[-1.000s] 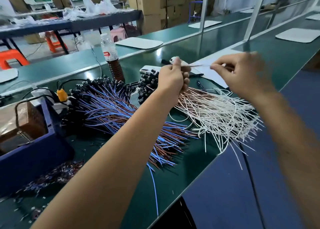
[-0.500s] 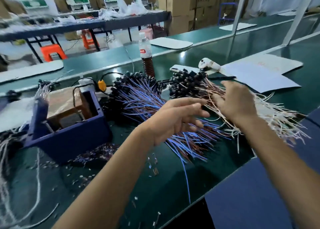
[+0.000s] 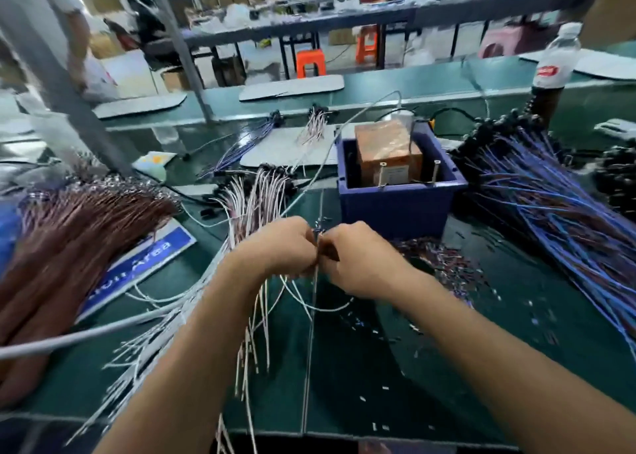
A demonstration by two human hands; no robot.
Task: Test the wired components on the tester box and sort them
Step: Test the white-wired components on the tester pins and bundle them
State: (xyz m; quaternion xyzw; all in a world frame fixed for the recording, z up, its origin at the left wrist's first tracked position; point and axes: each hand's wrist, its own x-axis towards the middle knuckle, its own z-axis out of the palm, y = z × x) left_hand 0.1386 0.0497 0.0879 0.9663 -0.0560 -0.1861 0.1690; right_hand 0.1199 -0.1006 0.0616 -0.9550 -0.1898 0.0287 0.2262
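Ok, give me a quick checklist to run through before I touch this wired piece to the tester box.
1. Piece in hand: ok. Left hand and right hand pinch a small wired piece between them.
2. Both wire ends free to touch the contacts: cannot tell, too blurred.
3. Tester box within reach: ok, it sits just behind the hands.
4. Box's two upright pins free: ok, nothing rests on them.
5. White-wired pile apart from the piece: not ok, its loose wires run under the left hand.
6. Blue-wired pile out of the way: ok, it lies right of the box.
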